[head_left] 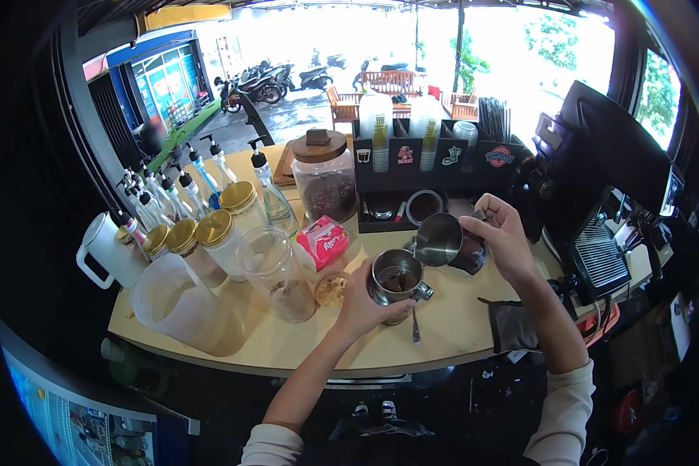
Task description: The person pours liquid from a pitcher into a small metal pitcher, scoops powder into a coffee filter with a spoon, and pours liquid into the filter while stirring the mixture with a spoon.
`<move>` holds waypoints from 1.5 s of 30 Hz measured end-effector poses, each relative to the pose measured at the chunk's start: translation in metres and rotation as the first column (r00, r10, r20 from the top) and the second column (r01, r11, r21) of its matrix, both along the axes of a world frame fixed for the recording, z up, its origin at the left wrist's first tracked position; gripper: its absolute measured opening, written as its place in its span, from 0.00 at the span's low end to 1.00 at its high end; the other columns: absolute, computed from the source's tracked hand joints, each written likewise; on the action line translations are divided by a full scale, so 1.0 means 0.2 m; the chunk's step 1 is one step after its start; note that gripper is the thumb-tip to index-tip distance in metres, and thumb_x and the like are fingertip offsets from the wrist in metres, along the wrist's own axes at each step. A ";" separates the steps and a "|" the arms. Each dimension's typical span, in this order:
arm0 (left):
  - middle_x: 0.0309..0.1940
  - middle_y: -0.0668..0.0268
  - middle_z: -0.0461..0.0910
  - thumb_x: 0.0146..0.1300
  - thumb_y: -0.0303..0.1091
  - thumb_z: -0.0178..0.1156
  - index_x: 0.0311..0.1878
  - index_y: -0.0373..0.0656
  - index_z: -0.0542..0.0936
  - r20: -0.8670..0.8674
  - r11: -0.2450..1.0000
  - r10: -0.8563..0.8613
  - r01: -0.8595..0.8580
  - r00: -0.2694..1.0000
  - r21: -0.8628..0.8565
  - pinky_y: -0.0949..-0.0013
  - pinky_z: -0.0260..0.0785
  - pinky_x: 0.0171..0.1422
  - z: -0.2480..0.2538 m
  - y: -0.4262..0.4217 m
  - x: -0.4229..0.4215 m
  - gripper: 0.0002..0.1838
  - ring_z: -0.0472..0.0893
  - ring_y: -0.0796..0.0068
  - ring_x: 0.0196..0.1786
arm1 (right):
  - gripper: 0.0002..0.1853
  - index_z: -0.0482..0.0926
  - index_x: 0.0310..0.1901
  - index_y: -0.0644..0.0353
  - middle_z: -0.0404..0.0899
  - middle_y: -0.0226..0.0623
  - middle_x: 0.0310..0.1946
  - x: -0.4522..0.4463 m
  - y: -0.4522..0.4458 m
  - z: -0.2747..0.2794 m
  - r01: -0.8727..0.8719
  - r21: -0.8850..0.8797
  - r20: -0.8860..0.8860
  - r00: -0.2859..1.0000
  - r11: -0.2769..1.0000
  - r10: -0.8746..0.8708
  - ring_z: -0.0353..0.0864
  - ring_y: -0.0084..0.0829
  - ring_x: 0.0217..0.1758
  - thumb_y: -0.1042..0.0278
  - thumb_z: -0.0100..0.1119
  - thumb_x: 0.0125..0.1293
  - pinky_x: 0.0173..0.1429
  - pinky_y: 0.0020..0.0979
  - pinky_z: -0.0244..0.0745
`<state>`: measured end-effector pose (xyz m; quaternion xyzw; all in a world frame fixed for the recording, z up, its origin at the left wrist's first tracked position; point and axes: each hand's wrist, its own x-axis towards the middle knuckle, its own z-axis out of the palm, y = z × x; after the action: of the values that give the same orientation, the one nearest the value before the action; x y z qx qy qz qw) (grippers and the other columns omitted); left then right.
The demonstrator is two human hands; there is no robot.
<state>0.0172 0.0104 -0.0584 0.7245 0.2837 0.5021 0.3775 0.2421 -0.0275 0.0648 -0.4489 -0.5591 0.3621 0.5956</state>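
My left hand is wrapped round a small metal cup with something dark inside it. A metal pitcher is tilted towards that cup, its rim close to the cup's rim. My right hand grips the pitcher at its right side. Whether liquid is flowing between them I cannot tell. A spoon lies on the counter just in front of the cup. To the left of my left hand are a gold-coloured round lid and a tall clear jar.
On the wooden counter stand a white plastic jug, gold-lidded jars, pump bottles, a pink tissue pack and a large wooden-lidded jar. A black cup organiser is behind; a dark cloth lies right.
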 end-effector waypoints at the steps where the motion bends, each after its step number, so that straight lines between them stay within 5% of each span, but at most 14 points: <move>1: 0.46 0.59 0.79 0.36 0.39 0.80 0.55 0.35 0.71 0.001 1.000 0.002 -0.002 1.000 -0.002 0.65 0.71 0.58 -0.01 0.00 0.00 0.41 0.80 0.67 0.51 | 0.11 0.69 0.28 0.57 0.70 0.20 0.22 0.00 0.01 0.00 0.006 0.001 0.023 1.000 1.000 -0.006 0.65 0.08 0.24 0.75 0.64 0.61 0.28 0.15 0.66; 9: 0.51 0.58 0.76 0.34 0.39 0.82 0.59 0.36 0.65 -0.032 0.999 0.011 -0.013 0.999 -0.049 0.65 0.68 0.63 -0.02 0.00 0.00 0.48 0.77 0.67 0.56 | 0.11 0.69 0.28 0.57 0.68 0.18 0.21 -0.03 0.03 0.02 -0.026 -0.024 0.023 0.999 0.999 0.027 0.64 0.06 0.23 0.75 0.65 0.60 0.26 0.13 0.63; 26: 0.48 0.56 0.78 0.35 0.40 0.81 0.56 0.36 0.66 -0.013 0.999 0.033 -0.033 0.999 0.007 0.64 0.70 0.60 -0.01 0.00 0.00 0.46 0.79 0.66 0.53 | 0.13 0.67 0.28 0.58 0.68 0.18 0.21 -0.06 0.06 0.05 -0.030 0.021 0.142 0.990 0.999 0.026 0.60 0.06 0.23 0.74 0.66 0.59 0.25 0.14 0.54; 29: 0.48 0.56 0.78 0.35 0.40 0.81 0.56 0.36 0.66 -0.006 1.000 0.026 -0.026 1.000 0.008 0.64 0.70 0.60 0.00 -0.01 0.00 0.46 0.79 0.65 0.53 | 0.11 0.68 0.30 0.57 0.70 0.19 0.24 -0.04 0.06 0.05 -0.047 0.000 0.213 0.976 0.999 0.046 0.66 0.05 0.26 0.77 0.64 0.60 0.29 0.13 0.62; 36: 0.48 0.57 0.77 0.35 0.40 0.81 0.57 0.37 0.66 0.006 1.000 0.020 -0.020 1.000 -0.009 0.64 0.70 0.59 0.00 -0.01 0.00 0.45 0.79 0.66 0.53 | 0.13 0.68 0.27 0.58 0.68 0.19 0.21 -0.06 0.06 0.06 0.002 0.028 0.206 0.979 1.000 -0.007 0.60 0.07 0.23 0.74 0.66 0.58 0.25 0.15 0.55; 45: 0.48 0.57 0.78 0.35 0.40 0.81 0.56 0.38 0.67 0.012 1.000 0.022 -0.022 1.000 -0.007 0.64 0.70 0.59 -0.01 -0.01 0.01 0.45 0.79 0.66 0.53 | 0.12 0.67 0.30 0.57 0.70 0.19 0.25 -0.02 0.05 0.07 -0.020 -0.002 0.268 0.963 1.000 0.020 0.66 0.05 0.27 0.77 0.64 0.60 0.30 0.13 0.63</move>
<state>0.0186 0.0094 -0.0610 0.7171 0.2912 0.5093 0.3763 0.2374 -0.0176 0.0786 -0.4878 -0.6392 0.3040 0.5109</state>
